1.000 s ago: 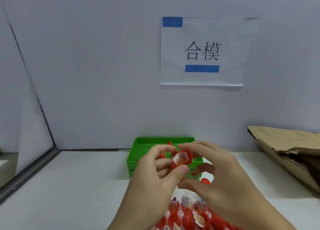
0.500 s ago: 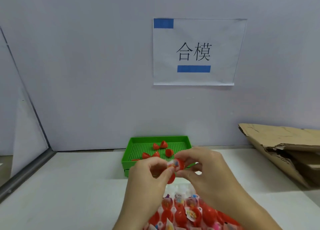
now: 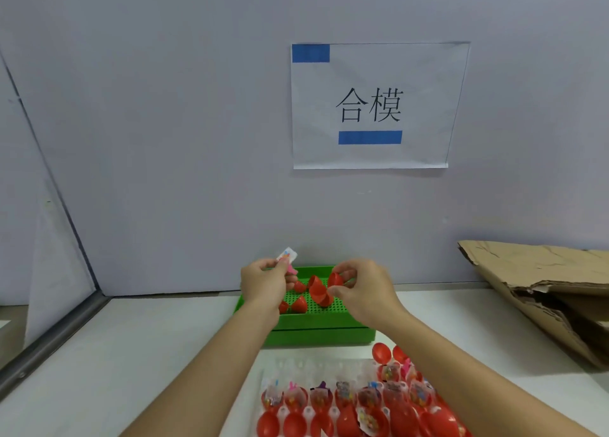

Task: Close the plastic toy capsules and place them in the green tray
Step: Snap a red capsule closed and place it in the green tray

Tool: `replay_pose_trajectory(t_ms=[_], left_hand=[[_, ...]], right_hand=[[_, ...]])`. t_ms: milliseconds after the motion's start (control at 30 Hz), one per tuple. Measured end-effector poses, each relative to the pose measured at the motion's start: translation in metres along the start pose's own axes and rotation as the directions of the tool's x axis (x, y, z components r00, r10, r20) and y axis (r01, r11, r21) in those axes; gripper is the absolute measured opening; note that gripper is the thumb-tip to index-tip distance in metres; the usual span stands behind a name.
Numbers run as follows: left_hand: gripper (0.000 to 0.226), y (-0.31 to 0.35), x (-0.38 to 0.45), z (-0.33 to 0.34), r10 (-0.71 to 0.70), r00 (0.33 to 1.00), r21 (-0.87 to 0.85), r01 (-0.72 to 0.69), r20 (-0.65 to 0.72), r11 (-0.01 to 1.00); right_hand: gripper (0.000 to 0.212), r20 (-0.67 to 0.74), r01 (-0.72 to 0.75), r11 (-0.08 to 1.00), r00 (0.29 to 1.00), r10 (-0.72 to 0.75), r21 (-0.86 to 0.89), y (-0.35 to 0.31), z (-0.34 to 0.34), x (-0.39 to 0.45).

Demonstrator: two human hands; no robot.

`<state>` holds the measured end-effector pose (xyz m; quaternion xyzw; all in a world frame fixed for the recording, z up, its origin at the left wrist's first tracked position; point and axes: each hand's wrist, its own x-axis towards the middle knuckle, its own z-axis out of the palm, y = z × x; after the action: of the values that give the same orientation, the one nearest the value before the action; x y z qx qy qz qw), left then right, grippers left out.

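Pale wall fills the background, with a white paper sign taped on it bearing two black characters and two blue bars. White surface below; torn cardboard lies at its right edge.

Green tray sits on the surface against the wall, centre. Several closed red capsules lie loose on its perforated floor.

Left hand is raised over the left end of the tray; its fingers pinch a small wrapped toy packet, white wrap with pink showing beneath.

Right hand is held over the tray's right half. Its fingers grip an open red capsule, the two halves hinged apart, hollow sides showing. Packet and open capsule are apart, not touching.

Near edge of the surface: a clear blister sheet carries rows of open red capsule halves, many with wrapped toy packets in them. One further red capsule stands just beyond the sheet's right corner, near the tray's front wall.
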<state>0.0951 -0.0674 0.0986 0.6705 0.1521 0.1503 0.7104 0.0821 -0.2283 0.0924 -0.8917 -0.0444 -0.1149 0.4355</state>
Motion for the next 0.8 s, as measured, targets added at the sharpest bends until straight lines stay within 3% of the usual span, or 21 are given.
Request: replay_pose_trajectory(t_ms=[133,233,300,433,567,667,733,800], left_hand=[[0.006,-0.012,0.029,-0.009,0.008,0.999,0.245,0.004,-0.048,0.97],[0.008,-0.014,0.041,-0.017,0.056,0.998,0.436,-0.053,0.007,0.898],[0.017,-0.014,0.048,-0.021,0.085,0.994,0.541,-0.108,0.067,0.834],[0.004,-0.013,0.058,-0.025,0.132,0.98,0.699,-0.201,0.152,0.686],[0.025,-0.016,0.06,-0.029,0.154,0.966,0.779,-0.259,0.208,0.571],[0.019,-0.015,0.054,-0.033,0.202,0.961,0.773,-0.271,0.188,0.574],[0.037,-0.015,0.044,-0.036,0.258,0.946,0.752,-0.313,0.194,0.58],[0.037,-0.01,0.022,-0.04,0.325,0.915,0.735,-0.39,0.24,0.555]], right_hand=[[0.036,0.063,-0.107,0.992,0.992,0.111,-0.062,0.011,0.011,0.014],[0.046,0.143,-0.141,0.982,0.977,0.158,-0.124,0.013,0.01,0.022],[0.055,0.152,-0.119,0.982,0.978,0.141,-0.145,0.013,0.008,0.024],[0.063,0.057,-0.022,0.978,0.998,0.034,-0.207,0.011,0.002,0.021],[0.057,0.058,0.044,0.977,0.998,-0.033,-0.207,0.017,-0.009,0.01],[0.048,0.04,0.074,0.978,0.997,-0.067,-0.197,0.021,-0.022,-0.002],[0.045,0.014,0.089,0.98,0.996,-0.088,-0.175,0.024,-0.031,-0.013],[0.044,-0.009,0.095,0.986,0.995,-0.097,-0.139,0.025,-0.039,-0.025]])
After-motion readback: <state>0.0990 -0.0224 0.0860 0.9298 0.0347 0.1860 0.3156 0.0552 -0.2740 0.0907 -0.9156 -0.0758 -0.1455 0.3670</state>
